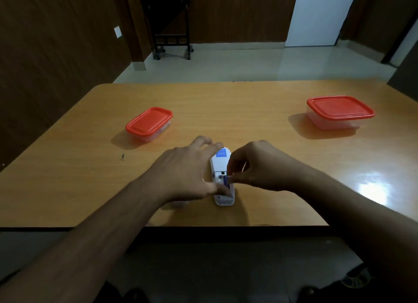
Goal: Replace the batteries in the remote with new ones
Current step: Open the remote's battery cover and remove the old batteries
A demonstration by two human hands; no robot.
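Near table (226, 221) edge — remote (220, 164)

Person, head-camera view: left hand (184, 170) and right hand (257, 167), both bare, no rings, watch or bracelet visible. Forearms bare up to the frame edges, no sleeve showing. Lower frame edge: dark clothing, dimly lit, detail not legible. Lower right corner: a small patterned patch in yellow and grey tones, too dark to identify.
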